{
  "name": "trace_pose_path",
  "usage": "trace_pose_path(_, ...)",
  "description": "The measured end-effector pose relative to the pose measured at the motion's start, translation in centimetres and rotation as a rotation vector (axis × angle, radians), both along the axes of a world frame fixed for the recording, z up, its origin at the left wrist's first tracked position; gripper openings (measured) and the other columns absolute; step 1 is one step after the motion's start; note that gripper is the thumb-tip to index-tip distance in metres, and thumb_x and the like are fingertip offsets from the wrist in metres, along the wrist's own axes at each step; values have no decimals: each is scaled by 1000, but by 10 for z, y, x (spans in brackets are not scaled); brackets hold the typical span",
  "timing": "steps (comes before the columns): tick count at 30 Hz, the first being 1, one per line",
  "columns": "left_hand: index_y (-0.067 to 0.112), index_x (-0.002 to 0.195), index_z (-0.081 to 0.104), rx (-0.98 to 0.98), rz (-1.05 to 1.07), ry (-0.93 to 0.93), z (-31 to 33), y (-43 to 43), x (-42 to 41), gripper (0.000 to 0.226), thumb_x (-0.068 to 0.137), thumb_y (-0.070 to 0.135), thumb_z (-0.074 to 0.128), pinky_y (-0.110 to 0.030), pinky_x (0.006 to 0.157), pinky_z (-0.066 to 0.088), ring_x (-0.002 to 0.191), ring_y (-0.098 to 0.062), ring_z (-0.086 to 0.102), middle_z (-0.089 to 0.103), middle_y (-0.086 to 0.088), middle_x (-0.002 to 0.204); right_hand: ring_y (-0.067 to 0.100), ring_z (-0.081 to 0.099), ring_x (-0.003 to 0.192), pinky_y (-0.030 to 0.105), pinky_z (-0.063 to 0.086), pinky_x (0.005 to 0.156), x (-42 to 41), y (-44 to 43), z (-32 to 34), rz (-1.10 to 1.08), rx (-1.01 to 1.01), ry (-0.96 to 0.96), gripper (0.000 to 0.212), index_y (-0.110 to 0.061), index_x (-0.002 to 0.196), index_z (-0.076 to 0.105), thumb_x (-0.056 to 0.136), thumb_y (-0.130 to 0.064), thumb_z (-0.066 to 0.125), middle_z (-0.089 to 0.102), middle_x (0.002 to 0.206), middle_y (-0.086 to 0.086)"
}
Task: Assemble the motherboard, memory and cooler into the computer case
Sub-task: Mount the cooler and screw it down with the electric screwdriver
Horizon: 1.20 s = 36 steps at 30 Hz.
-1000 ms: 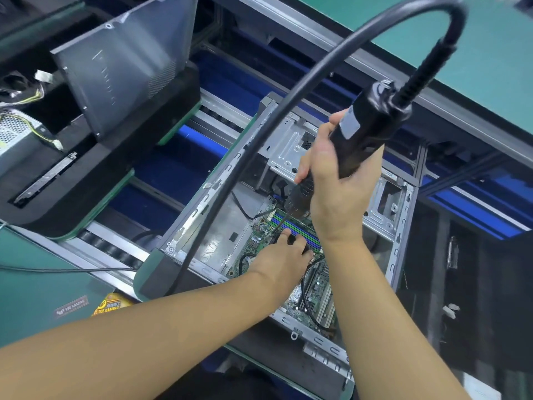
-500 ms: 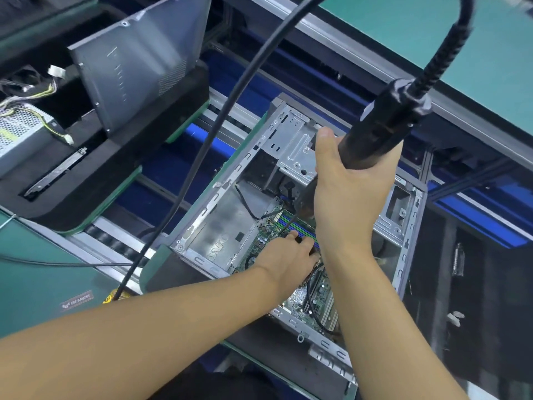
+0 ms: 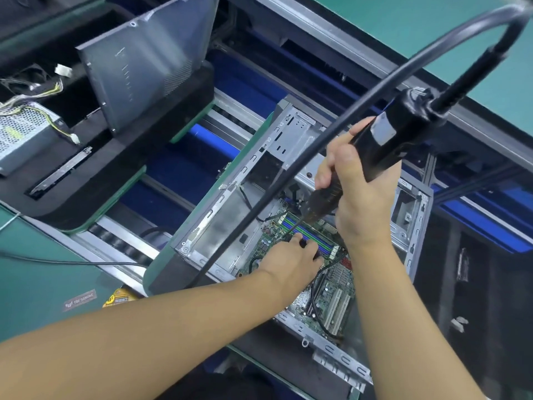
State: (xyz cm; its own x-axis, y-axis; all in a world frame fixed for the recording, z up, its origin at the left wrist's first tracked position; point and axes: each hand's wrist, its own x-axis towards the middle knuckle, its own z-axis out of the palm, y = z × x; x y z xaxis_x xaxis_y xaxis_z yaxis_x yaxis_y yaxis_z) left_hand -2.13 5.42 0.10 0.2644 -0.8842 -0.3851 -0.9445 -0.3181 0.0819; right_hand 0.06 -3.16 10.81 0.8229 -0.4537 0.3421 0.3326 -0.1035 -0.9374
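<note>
Motherboard (image 3: 326, 295) lies flat in the case (image 3: 415, 243), your left fingers (image 3: 310, 250) on it, pinch unclear, just below-left of the screwdriver (image 3: 389, 142) your right fingers (image 3: 324, 176) clamp, slanting down toward them.

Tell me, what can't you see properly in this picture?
All in the head view:
- Tip of the electric screwdriver: small and blurred, close to the left hand.
- Any screw: would be hidden under the left hand's fingers.
- Middle of the motherboard: covered by the right hand and its arm.
- Cable: its loop is cut off at the top right corner.
</note>
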Motion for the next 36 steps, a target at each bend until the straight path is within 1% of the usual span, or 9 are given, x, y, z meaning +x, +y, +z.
trace_pose_path(4, 16, 156, 5, 17, 10, 17, -2, -4, -3, 92, 87, 8, 64, -37, 77, 57, 146, -44, 17, 6, -20, 160, 25, 51, 51, 33, 45, 57, -3, 9, -4, -26, -31, 6, 20, -4, 94, 52, 86, -20, 61, 59, 70, -3)
trace_pose_path(10, 13, 157, 1, 35, -37, 7, -13, -7, -2, 93, 89, 7, 64, -42, 109, 43, 149, -42, 1, -3, -13, 162, 23, 51, 54, 33, 45, 57, -1, 18, -8, -17, -17, 35, 25, -3, 95, 53, 87, -25, 64, 58, 72, -7)
trace_pose_path(14, 11, 157, 1, 41, -111, -59, -20, -9, -2, 90, 90, 9, 62, -42, 115, 34, 149, -37, -3, -4, -8, 163, 26, 48, 49, 35, 44, 53, -1, 14, -8, -10, -71, 19, 12, -13, 81, 56, 90, -20, 60, 53, 59, 0)
trace_pose_path(17, 12, 156, -2, 61, -89, -49, -21, -11, -3, 95, 88, 5, 64, -41, 114, 37, 150, -37, -3, -5, -10, 162, 25, 50, 50, 30, 45, 56, -2, 11, -8, -20, -75, 26, 18, -15, 71, 57, 89, -18, 57, 54, 55, 3)
trace_pose_path(22, 13, 155, 9, 102, 12, 2, -4, -10, -5, 83, 92, 21, 63, -47, 107, 37, 146, -45, 13, 6, -17, 160, 18, 52, 53, 30, 46, 57, -1, 21, -4, 57, -50, 18, 10, -12, 95, 56, 89, -18, 62, 58, 70, -7)
trace_pose_path(24, 11, 156, 4, 112, 43, 36, -1, -10, -5, 83, 94, 16, 60, -49, 105, 40, 147, -47, 6, 0, -18, 161, 17, 53, 54, 30, 46, 58, 0, 24, -2, 71, -54, 28, 11, -17, 99, 56, 89, -19, 62, 59, 72, -9)
trace_pose_path(26, 10, 156, -2, 129, 51, 53, 0, -11, -7, 85, 95, 8, 57, -50, 105, 41, 147, -48, 0, -6, -19, 161, 18, 53, 53, 30, 47, 58, 0, 24, -1, 37, -60, 40, 17, -10, 99, 55, 88, -20, 62, 59, 72, -3)
trace_pose_path(31, 0, 153, 11, 55, 186, 121, -9, -18, -17, 58, 103, 13, 37, -51, 113, 30, 144, -51, 13, 4, -27, 157, 31, 48, 48, 28, 46, 56, 4, 24, -1, -24, -79, -6, 30, 7, 106, 52, 88, -16, 58, 56, 75, 12)
trace_pose_path(36, -5, 152, 7, 7, 97, 55, -13, -16, -18, 64, 100, 1, 44, -55, 112, 31, 143, -56, 4, 5, -28, 155, 32, 47, 47, 29, 46, 49, 9, 24, -2, -43, -81, -58, 24, 0, 110, 51, 90, -12, 56, 56, 69, 0)
